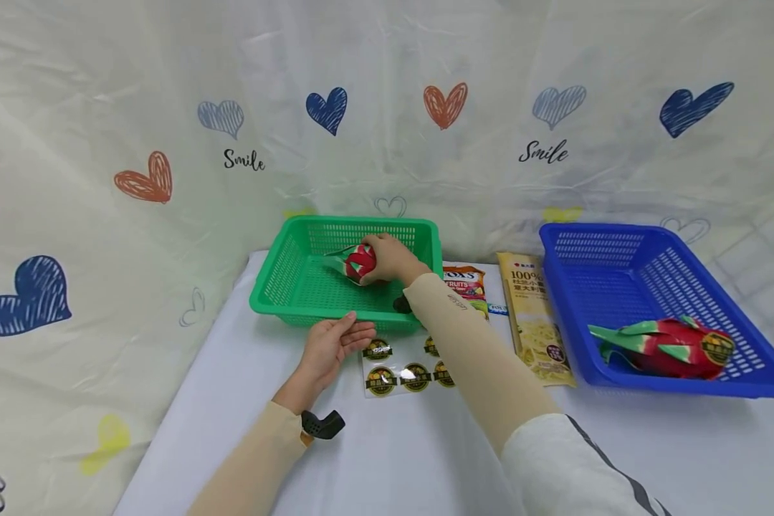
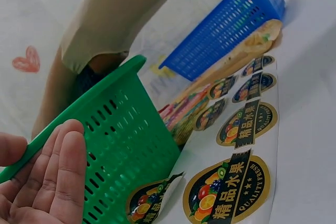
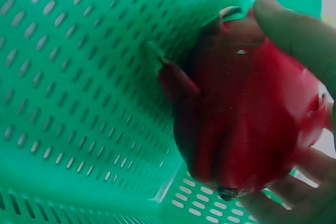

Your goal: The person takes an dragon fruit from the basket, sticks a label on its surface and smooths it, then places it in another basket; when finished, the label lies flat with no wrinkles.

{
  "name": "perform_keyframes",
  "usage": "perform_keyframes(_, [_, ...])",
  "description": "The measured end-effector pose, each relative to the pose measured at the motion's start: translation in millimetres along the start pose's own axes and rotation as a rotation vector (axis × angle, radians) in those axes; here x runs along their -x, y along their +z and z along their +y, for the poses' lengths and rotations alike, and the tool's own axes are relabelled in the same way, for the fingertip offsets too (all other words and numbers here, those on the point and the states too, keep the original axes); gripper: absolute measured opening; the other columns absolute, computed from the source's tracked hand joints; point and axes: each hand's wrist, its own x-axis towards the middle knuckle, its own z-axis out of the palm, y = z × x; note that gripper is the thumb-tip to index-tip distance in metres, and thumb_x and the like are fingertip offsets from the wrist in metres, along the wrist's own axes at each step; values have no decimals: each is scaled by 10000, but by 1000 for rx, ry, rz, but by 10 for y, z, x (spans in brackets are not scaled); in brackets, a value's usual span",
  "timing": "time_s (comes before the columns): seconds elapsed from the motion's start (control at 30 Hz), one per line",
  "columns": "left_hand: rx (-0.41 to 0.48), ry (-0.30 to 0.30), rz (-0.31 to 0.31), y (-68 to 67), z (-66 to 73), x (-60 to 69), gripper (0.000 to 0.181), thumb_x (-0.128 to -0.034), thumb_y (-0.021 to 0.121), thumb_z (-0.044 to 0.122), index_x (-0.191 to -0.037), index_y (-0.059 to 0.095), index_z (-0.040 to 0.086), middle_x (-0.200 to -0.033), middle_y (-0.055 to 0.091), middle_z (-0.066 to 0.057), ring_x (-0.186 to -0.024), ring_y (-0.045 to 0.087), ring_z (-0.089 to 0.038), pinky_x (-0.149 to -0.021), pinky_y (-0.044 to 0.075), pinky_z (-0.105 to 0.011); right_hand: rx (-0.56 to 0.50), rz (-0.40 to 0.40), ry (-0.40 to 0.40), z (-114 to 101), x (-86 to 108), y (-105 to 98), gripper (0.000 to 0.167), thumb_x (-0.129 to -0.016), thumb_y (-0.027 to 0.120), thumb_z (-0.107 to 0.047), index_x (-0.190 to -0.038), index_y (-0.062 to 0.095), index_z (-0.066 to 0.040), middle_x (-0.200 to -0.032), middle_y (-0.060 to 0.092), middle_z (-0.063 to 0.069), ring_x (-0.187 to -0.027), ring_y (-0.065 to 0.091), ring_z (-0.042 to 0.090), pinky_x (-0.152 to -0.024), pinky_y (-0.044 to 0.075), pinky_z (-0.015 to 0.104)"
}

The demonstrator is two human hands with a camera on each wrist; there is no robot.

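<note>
My right hand grips a red dragon fruit with green-tipped scales inside the green basket. In the right wrist view, the thumb lies along one side of the dragon fruit and the other fingers curl beneath it. My left hand is at the basket's front rim, palm turned up and fingers nearly straight, holding nothing. The left wrist view shows the left fingers in front of the green basket wall. A sheet of round black-and-gold fruit stickers lies beside the left hand.
A blue basket stands at the right, containing another dragon fruit that bears a round sticker. Between the baskets lie a yellow pasta packet and a red snack bag, partly behind my right arm. A patterned sheet hangs behind the table.
</note>
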Motion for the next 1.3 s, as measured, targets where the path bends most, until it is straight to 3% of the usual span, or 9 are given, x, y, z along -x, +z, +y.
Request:
perform_keyframes(0.17, [0, -2, 6, 14, -14, 2, 461, -1113, 504, 215, -1318, 575, -192, -944, 806, -21, -866, 782, -83, -805, 631, -227, 74, 43, -14, 10, -21, 34, 779, -883, 838, -341, -1545, 468, -160, -1456, 575, 125, -1285, 582, 299, -1021, 572, 426])
perform_keyframes(0.33, [2, -8, 17, 29, -16, -5, 452, -1114, 502, 215, -1314, 581, -183, -936, 805, -19, -863, 782, -85, -805, 632, -227, 52, 55, -42, 50, 7, -19, 744, -878, 838, -305, -1527, 509, -149, -1361, 648, 119, -1184, 638, 285, -950, 597, 400])
perform_keyframes(0.67, [-16, -12, 2, 47, 39, 1, 466, -1110, 511, 214, -1330, 553, -194, -896, 803, 3, -843, 781, -74, -805, 630, -222, -70, 136, -126, 1, 314, -446, 740, -872, 839, -354, -1518, 531, -166, -1293, 690, 98, -1086, 665, 238, -867, 606, 367])
perform_keyframes(1.0, [-12, -33, -19, 11, 52, -4, 436, -1119, 474, 173, -1340, 539, -197, -880, 803, 3, -844, 783, -85, -812, 632, -229, -96, 202, -243, -36, 1073, -811, 718, -837, 873, -340, -1470, 587, -161, -1249, 710, 85, -1035, 671, 232, -803, 622, 364])
perform_keyframes(1.3, [-6, -4, -56, -6, 90, 9, 419, -1117, 473, 166, -1313, 539, -198, -876, 805, 0, -854, 786, -97, -832, 634, -247, -73, 220, -370, 163, 1917, -818, 709, -783, 915, -290, -1417, 631, -146, -1227, 723, 51, -1013, 694, 199, -740, 642, 325])
